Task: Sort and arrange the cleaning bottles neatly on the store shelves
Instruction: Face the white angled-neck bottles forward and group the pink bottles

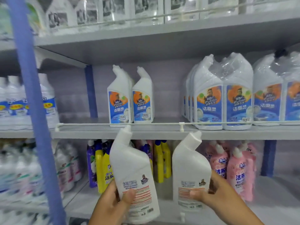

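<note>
The left hand (112,203) grips one white plastic angled-neck toilet-cleaner bottle (133,176) and the right hand (215,192) grips a second bottle of the same kind (190,172), both upright, back labels to the camera, held apart below the grey middle shelf (97,133). On that shelf stand two matching white bottles with blue front labels (129,98) behind the white rail; shrink-wrapped packs of the same product (224,95) stand well to their right. The lower shelf holds yellow bottles (100,166) and pink bottles (237,172); contents cannot be seen through the opaque walls.
</note>
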`<act>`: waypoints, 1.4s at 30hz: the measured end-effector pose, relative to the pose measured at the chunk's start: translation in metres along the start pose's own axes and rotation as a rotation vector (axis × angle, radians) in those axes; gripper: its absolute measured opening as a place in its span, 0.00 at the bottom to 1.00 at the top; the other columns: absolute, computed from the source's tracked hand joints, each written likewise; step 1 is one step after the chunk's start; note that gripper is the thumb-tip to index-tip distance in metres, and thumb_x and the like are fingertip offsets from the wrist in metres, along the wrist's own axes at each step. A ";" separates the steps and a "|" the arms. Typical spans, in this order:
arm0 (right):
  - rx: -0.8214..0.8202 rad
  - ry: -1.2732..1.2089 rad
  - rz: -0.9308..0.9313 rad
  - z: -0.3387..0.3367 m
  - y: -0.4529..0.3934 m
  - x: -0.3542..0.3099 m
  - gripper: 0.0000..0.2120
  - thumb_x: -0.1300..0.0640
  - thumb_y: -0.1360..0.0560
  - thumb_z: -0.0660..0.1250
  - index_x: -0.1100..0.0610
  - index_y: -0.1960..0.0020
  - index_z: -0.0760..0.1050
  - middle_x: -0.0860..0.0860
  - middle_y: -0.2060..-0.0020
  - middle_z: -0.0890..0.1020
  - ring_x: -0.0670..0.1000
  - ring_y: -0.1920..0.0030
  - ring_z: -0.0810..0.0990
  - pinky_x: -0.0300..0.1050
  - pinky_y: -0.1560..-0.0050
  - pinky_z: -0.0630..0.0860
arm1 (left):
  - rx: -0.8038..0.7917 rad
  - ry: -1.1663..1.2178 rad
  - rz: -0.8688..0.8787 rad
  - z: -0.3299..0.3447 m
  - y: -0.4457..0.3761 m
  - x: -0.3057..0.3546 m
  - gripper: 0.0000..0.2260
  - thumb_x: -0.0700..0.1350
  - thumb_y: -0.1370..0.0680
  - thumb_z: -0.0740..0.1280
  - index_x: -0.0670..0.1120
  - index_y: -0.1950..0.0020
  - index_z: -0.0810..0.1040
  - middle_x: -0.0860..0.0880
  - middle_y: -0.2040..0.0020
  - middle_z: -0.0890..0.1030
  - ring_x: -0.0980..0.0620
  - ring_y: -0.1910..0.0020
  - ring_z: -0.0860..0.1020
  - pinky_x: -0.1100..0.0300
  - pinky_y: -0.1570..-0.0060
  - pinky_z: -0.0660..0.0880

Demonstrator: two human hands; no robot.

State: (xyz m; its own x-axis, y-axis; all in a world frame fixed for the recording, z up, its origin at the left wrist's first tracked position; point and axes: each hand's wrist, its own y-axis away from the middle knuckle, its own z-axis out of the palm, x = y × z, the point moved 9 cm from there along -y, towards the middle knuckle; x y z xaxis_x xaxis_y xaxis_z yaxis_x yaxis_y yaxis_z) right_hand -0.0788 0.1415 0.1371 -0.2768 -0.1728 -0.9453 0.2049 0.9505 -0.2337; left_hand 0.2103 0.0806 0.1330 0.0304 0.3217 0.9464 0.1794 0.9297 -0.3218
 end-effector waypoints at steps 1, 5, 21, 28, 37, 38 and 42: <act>-0.019 -0.002 -0.025 0.002 0.002 -0.018 0.31 0.67 0.33 0.80 0.44 0.37 0.76 0.44 0.49 0.87 0.45 0.47 0.86 0.41 0.48 0.82 | 0.013 0.020 0.027 -0.004 -0.001 0.020 0.16 0.36 0.25 0.71 0.54 0.43 0.78 0.58 0.54 0.88 0.61 0.53 0.85 0.70 0.60 0.79; -0.030 -0.088 -0.151 0.000 0.002 -0.091 0.28 0.66 0.35 0.78 0.49 0.39 0.77 0.49 0.49 0.88 0.49 0.47 0.87 0.39 0.51 0.83 | 0.046 0.115 0.150 -0.023 -0.016 0.093 0.25 0.59 0.36 0.79 0.52 0.43 0.81 0.53 0.50 0.88 0.54 0.49 0.86 0.61 0.53 0.82; 0.061 0.060 -0.345 0.052 -0.143 -0.240 0.20 0.52 0.28 0.78 0.46 0.38 0.78 0.45 0.45 0.86 0.49 0.45 0.86 0.56 0.41 0.82 | 0.038 0.006 0.392 -0.086 -0.144 0.205 0.15 0.54 0.27 0.69 0.56 0.41 0.80 0.58 0.46 0.86 0.56 0.46 0.85 0.52 0.45 0.80; 0.078 0.098 -0.189 0.050 -0.186 -0.205 0.21 0.52 0.29 0.79 0.49 0.39 0.78 0.47 0.46 0.87 0.52 0.45 0.86 0.61 0.41 0.81 | -0.058 -0.020 0.295 -0.063 -0.206 0.178 0.07 0.49 0.20 0.70 0.59 0.43 0.80 0.59 0.49 0.87 0.56 0.47 0.85 0.53 0.46 0.82; 0.178 0.139 -0.076 0.025 -0.186 -0.184 0.18 0.56 0.27 0.78 0.52 0.40 0.78 0.47 0.50 0.88 0.50 0.51 0.88 0.53 0.51 0.84 | -0.135 -0.173 0.253 -0.016 -0.229 0.151 0.06 0.49 0.20 0.70 0.56 0.43 0.80 0.58 0.48 0.86 0.58 0.51 0.85 0.57 0.50 0.82; 0.174 0.131 -0.062 0.022 -0.187 -0.181 0.18 0.56 0.27 0.78 0.53 0.40 0.78 0.48 0.50 0.88 0.51 0.50 0.88 0.56 0.48 0.84 | -0.144 -0.179 0.245 -0.012 -0.229 0.149 0.07 0.49 0.19 0.70 0.57 0.42 0.80 0.59 0.48 0.86 0.59 0.51 0.85 0.61 0.52 0.82; 0.184 0.114 -0.024 0.014 -0.188 -0.172 0.18 0.54 0.27 0.77 0.53 0.39 0.79 0.48 0.49 0.88 0.52 0.49 0.87 0.59 0.43 0.82 | -0.161 -0.226 0.230 -0.004 -0.234 0.144 0.09 0.50 0.19 0.69 0.56 0.39 0.80 0.58 0.47 0.86 0.59 0.49 0.84 0.65 0.55 0.79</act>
State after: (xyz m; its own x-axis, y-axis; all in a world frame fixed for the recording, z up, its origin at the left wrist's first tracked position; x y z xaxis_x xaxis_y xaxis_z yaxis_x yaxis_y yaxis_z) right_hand -0.0562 -0.0112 0.3408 -0.3859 -0.1549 -0.9094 0.3620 0.8813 -0.3037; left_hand 0.1767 -0.0909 0.3450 -0.1272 0.5676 0.8134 0.3459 0.7940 -0.4999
